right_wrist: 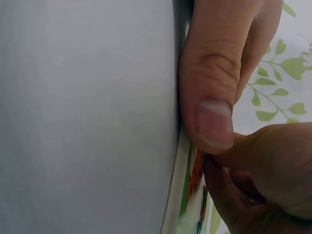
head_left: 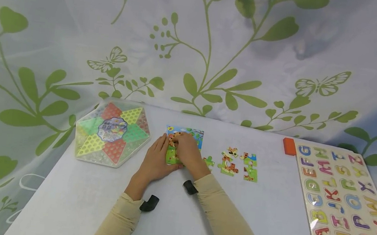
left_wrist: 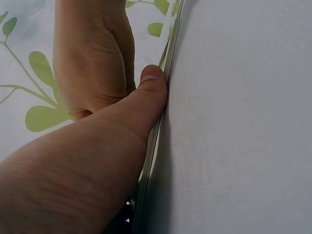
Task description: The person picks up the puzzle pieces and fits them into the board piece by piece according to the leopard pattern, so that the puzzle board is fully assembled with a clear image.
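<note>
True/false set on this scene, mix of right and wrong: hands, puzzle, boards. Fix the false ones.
1. The red block sits by a corner of the alphabet board. True.
2. The hexagonal game box lies on the person's right. False: it lies on the left.
3. The left hand touches the puzzle board. True.
4. The right hand rests on the hexagonal game box. False: it is at the puzzle board.
5. Loose pieces lie between the puzzle board and the alphabet board. True.
6. The letters on the alphabet board are all one colour. False: they come in several, such as red, green and blue.
</note>
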Tool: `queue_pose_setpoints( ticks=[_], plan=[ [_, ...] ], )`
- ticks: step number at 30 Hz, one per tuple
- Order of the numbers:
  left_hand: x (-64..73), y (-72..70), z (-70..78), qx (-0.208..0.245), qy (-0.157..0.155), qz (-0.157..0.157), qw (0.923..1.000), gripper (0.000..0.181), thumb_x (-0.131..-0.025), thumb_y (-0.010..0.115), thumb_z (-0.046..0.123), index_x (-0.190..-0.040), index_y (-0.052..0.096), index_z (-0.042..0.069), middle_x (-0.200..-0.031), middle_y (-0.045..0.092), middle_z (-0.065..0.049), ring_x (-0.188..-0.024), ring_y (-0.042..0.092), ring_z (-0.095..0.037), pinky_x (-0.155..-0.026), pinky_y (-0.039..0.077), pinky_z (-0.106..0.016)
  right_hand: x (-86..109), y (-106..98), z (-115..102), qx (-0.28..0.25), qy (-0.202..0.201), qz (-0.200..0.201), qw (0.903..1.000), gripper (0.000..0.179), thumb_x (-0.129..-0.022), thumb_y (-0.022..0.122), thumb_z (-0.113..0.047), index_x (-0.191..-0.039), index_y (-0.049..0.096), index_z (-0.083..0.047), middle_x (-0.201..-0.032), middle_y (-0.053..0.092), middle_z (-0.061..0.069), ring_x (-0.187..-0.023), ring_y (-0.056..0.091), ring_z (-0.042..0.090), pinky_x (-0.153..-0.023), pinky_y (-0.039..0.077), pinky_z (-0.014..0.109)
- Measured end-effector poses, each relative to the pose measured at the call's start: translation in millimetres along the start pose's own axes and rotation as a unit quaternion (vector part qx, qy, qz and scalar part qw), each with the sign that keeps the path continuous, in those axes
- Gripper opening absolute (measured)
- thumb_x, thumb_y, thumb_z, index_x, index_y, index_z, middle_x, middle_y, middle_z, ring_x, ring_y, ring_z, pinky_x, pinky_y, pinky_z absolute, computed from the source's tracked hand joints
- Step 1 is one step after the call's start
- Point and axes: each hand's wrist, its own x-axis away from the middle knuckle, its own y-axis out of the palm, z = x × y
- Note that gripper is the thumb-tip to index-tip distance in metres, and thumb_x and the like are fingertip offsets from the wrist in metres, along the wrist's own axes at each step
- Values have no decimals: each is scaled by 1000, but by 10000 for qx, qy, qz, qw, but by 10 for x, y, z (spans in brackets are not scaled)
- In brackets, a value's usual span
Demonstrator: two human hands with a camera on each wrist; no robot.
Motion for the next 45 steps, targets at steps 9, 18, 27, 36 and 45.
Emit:
queue_pose_setpoints(
  ticks=[9,18,27,36,45],
  plan=[
    [-3,6,33,-79,-118,-155,9998,114,-86,73,62,-163,15,-1,-172,11,-18,-159,14,-37,-124,25,-58,197,-216,343,-1006,384,-172,9940,37,-101,66,-17,-137,66,-10,-121,71,10,-109,65,26,-96,55,42],
    [-36,36,30,-134,-185,-240,9995,116,-88,69,65,-163,11,0,-172,7,-17,-160,10,-36,-126,22,-57,616,-778,1224,-1381,1103,307,9838,46,-98,70,-28,-140,63,-9,-129,66,16,-114,64,34,-94,55,49],
    [-28,26,13,-131,-207,-137,9996,113,-88,67,65,-163,14,-1,-172,11,-18,-159,13,-37,-125,24,-58,878,-909,1524,-851,1647,-121,9826,68,-89,80,-37,-141,58,0,-117,62,20,-108,58,33,-90,52,47],
    [-23,45,-16,-55,-207,-196,9996,114,-89,66,67,-163,11,1,-172,8,-17,-160,10,-36,-127,21,-57,893,-816,1400,-691,1753,49,9821,58,-85,85,-29,-124,64,7,-105,60,22,-93,56,32,-81,52,45],
    [-15,42,-13,67,-165,-177,9997,106,-91,63,67,-165,13,11,-173,7,-16,-160,9,-36,-126,20,-60,841,-808,1348,-1578,1979,402,9666,37,-96,73,-29,-123,59,-8,-120,68,18,-103,67,32,-79,54,41]
  ],
)
